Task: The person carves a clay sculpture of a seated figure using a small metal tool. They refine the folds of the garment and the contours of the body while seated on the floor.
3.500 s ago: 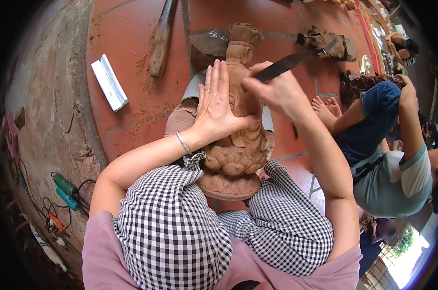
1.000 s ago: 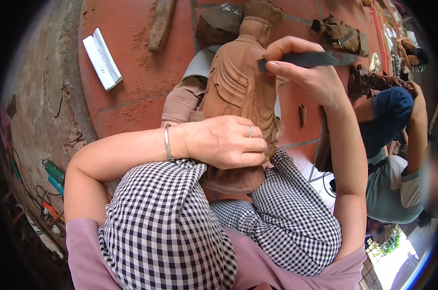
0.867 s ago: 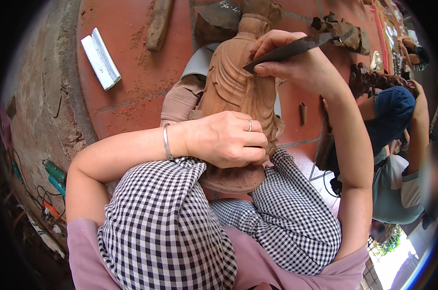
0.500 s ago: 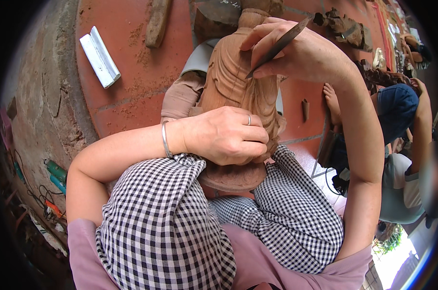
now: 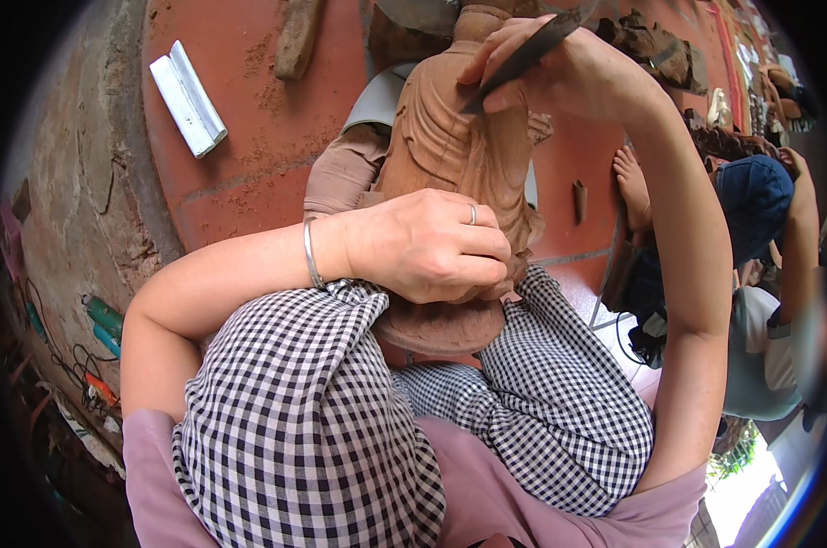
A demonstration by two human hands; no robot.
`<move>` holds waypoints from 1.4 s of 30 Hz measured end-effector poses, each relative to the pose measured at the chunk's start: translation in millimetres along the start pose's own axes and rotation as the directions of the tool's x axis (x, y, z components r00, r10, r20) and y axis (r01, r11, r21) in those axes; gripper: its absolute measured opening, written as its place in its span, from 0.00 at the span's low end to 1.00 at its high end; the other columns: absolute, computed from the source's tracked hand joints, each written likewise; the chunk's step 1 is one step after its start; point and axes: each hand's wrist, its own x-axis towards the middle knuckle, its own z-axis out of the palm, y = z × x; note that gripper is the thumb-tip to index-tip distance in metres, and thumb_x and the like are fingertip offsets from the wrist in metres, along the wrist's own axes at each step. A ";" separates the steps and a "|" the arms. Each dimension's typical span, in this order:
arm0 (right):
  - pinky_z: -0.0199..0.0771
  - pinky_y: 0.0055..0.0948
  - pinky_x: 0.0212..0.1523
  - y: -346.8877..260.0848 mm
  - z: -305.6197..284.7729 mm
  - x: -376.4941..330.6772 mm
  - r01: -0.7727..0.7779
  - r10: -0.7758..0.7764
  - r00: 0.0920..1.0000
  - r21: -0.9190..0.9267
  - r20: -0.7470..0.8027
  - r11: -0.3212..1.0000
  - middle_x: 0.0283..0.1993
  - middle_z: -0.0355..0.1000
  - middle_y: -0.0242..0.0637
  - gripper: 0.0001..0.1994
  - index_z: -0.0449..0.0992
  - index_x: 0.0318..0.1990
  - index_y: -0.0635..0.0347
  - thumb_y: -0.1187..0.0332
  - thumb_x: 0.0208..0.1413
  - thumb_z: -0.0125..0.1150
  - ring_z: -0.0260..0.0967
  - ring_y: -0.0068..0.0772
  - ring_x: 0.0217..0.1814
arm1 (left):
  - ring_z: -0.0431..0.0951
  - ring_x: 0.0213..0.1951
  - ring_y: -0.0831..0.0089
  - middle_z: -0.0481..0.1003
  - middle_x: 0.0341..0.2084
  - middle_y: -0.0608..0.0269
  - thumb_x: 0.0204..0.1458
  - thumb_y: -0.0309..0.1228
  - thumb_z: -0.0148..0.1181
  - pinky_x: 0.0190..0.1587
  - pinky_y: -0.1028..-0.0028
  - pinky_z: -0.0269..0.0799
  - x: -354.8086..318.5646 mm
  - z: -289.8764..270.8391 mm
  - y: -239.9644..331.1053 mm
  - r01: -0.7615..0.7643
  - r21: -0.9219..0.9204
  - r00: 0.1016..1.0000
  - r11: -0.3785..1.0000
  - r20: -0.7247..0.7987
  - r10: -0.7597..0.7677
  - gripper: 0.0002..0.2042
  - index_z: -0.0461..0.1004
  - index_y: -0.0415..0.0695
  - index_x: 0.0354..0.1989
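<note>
A carved wooden statue with draped folds lies lengthwise before me, its rounded base between my legs. My left hand is closed over the statue's lower part, its fingertips mostly hidden. Farther up, my right hand pinches a dark, narrow blade-like carving tool. The tool slants, its lower tip at the statue's draped upper body; I cannot tell whether it touches the wood.
A white angled piece lies on the red tiled floor left, near scattered shavings. A wooden block lies far left of the statue. Rough wood pieces lie far right. Another person's bare foot and denim-clad knee are at the right.
My right hand and the carving tool have moved farther up the statue, away from me. My left hand keeps its place on the lower part.
</note>
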 end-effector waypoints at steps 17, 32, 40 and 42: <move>0.73 0.36 0.41 -26.5 -12.8 7.0 0.090 -0.086 0.986 -0.024 0.143 0.996 0.36 0.74 0.38 0.09 0.82 0.40 0.59 0.67 0.54 0.70 0.72 0.40 0.39 | 0.79 0.36 0.67 0.78 0.37 0.63 0.40 0.24 0.65 0.36 0.70 0.79 -3.0 1.4 -0.2 -0.009 0.004 1.000 1.000 -0.030 0.009 0.11 0.78 0.42 0.34; 0.72 0.39 0.40 -33.1 -12.8 14.3 -0.055 0.068 0.981 -0.078 0.180 0.995 0.36 0.75 0.43 0.06 0.80 0.38 0.62 0.71 0.54 0.68 0.71 0.42 0.37 | 0.79 0.37 0.66 0.79 0.38 0.62 0.39 0.23 0.64 0.36 0.69 0.79 -4.4 -0.8 0.7 0.017 -0.012 1.000 1.000 0.011 -0.017 0.12 0.78 0.42 0.36; 0.73 0.38 0.41 -35.9 -13.3 9.9 0.116 -0.094 0.982 -0.127 0.166 0.985 0.35 0.74 0.45 0.07 0.79 0.38 0.63 0.71 0.54 0.67 0.71 0.45 0.37 | 0.79 0.37 0.66 0.79 0.38 0.62 0.39 0.23 0.64 0.36 0.70 0.79 -4.1 -0.3 0.4 0.013 -0.022 1.000 1.000 -0.004 -0.013 0.12 0.78 0.42 0.36; 0.73 0.39 0.43 -43.1 -15.2 16.5 -0.188 0.186 0.960 -0.007 0.211 0.982 0.35 0.74 0.45 0.08 0.79 0.39 0.62 0.71 0.53 0.67 0.71 0.47 0.38 | 0.80 0.37 0.66 0.78 0.38 0.62 0.39 0.23 0.64 0.36 0.70 0.79 -4.7 -0.2 0.7 0.019 -0.021 1.000 1.000 -0.003 -0.019 0.12 0.78 0.41 0.36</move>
